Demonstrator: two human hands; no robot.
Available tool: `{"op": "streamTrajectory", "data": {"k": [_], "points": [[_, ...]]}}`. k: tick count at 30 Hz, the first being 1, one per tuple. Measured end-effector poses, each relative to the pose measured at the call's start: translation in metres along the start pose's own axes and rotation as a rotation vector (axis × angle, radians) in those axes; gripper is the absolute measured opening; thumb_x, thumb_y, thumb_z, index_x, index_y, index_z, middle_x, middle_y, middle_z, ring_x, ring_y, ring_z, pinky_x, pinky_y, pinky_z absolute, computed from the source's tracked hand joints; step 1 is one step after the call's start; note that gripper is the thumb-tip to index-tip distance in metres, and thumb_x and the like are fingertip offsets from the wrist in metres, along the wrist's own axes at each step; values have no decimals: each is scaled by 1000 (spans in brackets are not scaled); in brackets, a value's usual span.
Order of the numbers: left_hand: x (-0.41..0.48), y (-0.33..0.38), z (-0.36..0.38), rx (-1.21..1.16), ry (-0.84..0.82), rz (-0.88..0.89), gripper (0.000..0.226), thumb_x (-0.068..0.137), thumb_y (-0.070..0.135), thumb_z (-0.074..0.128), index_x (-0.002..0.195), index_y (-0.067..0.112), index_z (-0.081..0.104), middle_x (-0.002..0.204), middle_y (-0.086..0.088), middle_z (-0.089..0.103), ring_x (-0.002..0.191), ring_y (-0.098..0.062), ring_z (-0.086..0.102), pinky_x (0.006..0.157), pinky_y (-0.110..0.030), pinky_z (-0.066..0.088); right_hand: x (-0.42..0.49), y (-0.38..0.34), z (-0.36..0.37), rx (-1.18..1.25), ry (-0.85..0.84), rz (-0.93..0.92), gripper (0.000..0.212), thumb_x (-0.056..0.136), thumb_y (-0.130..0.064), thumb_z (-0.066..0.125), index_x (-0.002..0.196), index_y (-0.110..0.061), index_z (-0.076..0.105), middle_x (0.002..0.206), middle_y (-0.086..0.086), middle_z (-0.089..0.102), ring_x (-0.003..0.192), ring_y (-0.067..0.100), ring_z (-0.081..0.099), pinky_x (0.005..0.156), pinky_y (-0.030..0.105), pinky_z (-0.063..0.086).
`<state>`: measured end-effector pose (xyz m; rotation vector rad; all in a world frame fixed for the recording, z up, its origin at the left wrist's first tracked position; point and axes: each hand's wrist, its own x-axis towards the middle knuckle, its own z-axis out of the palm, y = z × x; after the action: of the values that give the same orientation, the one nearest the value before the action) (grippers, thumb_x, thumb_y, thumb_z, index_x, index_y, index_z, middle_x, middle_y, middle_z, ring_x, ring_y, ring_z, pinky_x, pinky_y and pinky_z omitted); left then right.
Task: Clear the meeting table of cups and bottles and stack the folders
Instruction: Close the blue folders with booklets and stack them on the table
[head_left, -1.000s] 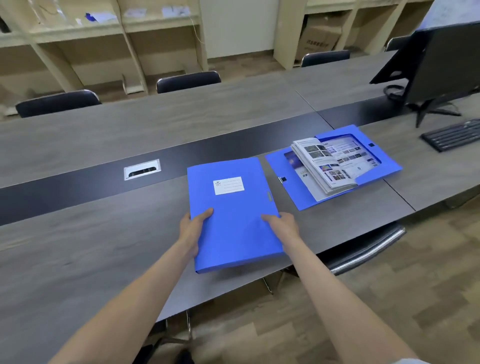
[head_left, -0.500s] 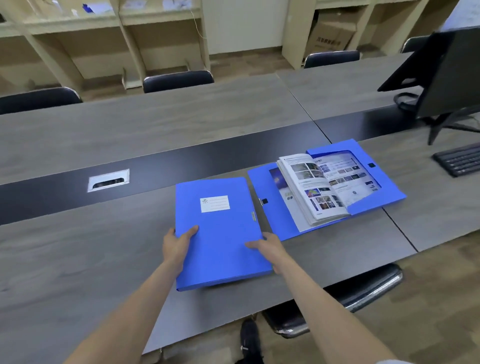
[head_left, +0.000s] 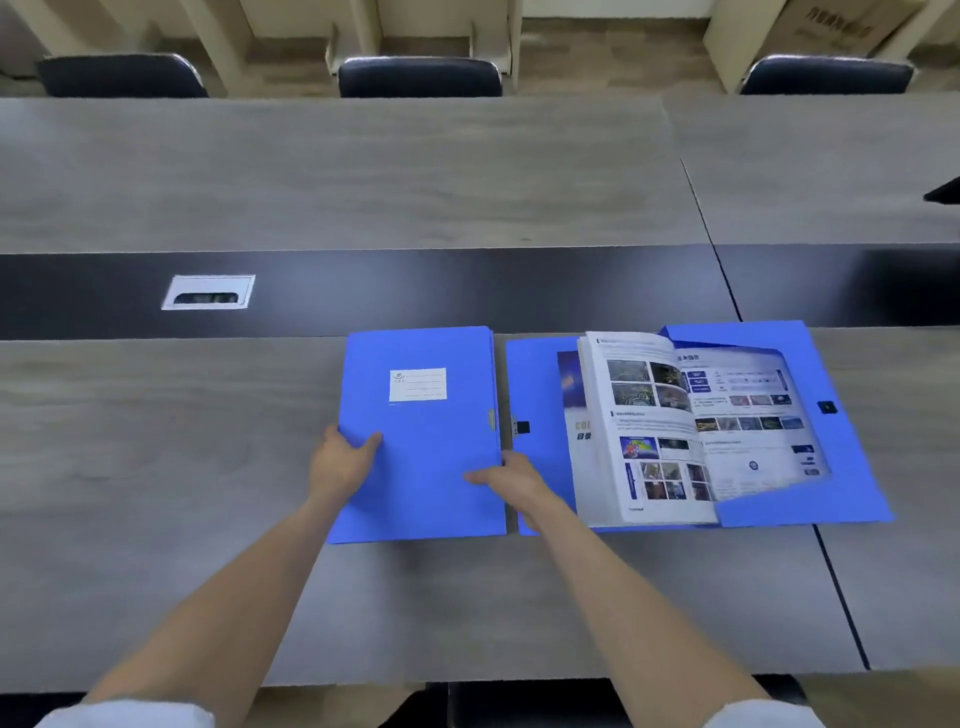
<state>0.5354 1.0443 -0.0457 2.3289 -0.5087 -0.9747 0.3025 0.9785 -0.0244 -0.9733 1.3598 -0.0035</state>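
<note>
A closed blue folder (head_left: 423, 415) with a white label lies flat on the grey table (head_left: 156, 441), square to its edge. My left hand (head_left: 340, 462) grips its left edge, thumb on the cover. My right hand (head_left: 511, 478) holds its right edge near the clasp. Just to the right lies a second blue folder (head_left: 826, 364), open, with an open printed booklet (head_left: 675, 415) resting in it. The two folders sit side by side, almost touching. No cups or bottles show.
A black strip (head_left: 467, 291) with a silver cable port (head_left: 209, 292) runs along the table's middle. Three dark chairs (head_left: 420, 75) stand at the far side. A chair (head_left: 519, 701) is tucked under the near edge. A seam (head_left: 836, 587) splits the tabletop at right.
My head has come forward over the table and the view is closer. Both hands have turned the closed folder straight and set it next to the open one.
</note>
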Motion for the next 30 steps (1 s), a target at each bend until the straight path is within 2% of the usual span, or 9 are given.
{"op": "streamTrajectory", "data": {"k": [3, 7, 9, 12, 16, 18, 20, 25, 30], "points": [[-7, 8, 14, 144, 81, -54, 70, 97, 34, 64, 148, -4, 36, 145, -26, 49, 133, -43, 48, 107, -48, 42, 7, -3, -11, -124, -46, 11, 55, 79, -28, 76, 127, -11, 55, 130, 3, 62, 117, 23, 61, 103, 37, 50], [-53, 37, 59, 308, 318, 209, 57, 97, 23, 63, 145, -1, 45, 140, -25, 50, 128, -40, 50, 100, -48, 43, -7, -11, -46, -194, -16, -134, 38, 91, -16, 65, 125, -1, 59, 122, 7, 65, 98, 26, 62, 86, 36, 51], [-82, 52, 97, 237, 269, 299, 35, 96, 19, 63, 128, 4, 61, 124, -17, 63, 112, -35, 61, 88, -44, 49, -18, -11, -70, -193, 65, -281, 32, 93, -13, 61, 123, -2, 62, 124, 12, 66, 97, 28, 63, 89, 40, 52], [-118, 79, 155, 170, 23, 299, 15, 94, 19, 65, 107, 12, 68, 104, -12, 69, 93, -30, 68, 83, -41, 55, -29, 0, -122, -208, 238, -478, 29, 92, -5, 55, 119, -6, 66, 120, 10, 67, 94, 21, 63, 89, 36, 54], [-136, 93, 209, 155, -124, 71, 61, 93, 29, 71, 143, 6, 47, 136, -19, 49, 103, -29, 56, 83, -34, 47, -21, 24, -203, -458, 557, -469, 44, 89, -12, 64, 132, -8, 57, 134, 12, 54, 126, 30, 49, 99, 37, 42], [-134, 90, 222, 201, -60, -1, 82, 86, 39, 77, 149, 3, 39, 143, -24, 43, 123, -39, 53, 97, -43, 46, -13, 38, -232, -512, 529, -320, 65, 87, -30, 71, 145, -12, 45, 146, 13, 45, 135, 33, 42, 104, 43, 42], [-130, 92, 228, 253, 1, -38, 91, 82, 46, 79, 148, 0, 37, 144, -27, 42, 132, -42, 46, 100, -47, 44, -5, 52, -248, -551, 420, -199, 81, 88, -45, 68, 153, -13, 32, 153, 14, 37, 140, 36, 37, 106, 48, 41], [-126, 105, 224, 366, 1, -138, 105, 80, 64, 72, 149, -3, 33, 145, -27, 48, 135, -43, 46, 97, -45, 46, 7, 67, -265, -553, 343, -148, 85, 91, -55, 61, 158, -17, 23, 159, 10, 29, 146, 35, 27, 106, 49, 41], [-130, 108, 203, -6, -21, -16, 36, 90, 36, 74, 107, 5, 65, 95, -4, 65, 87, -29, 59, 72, -42, 53, 9, 66, -271, -538, 299, -151, 87, 90, -56, 60, 159, -20, 22, 162, 7, 27, 148, 32, 26, 112, 49, 37]]}}
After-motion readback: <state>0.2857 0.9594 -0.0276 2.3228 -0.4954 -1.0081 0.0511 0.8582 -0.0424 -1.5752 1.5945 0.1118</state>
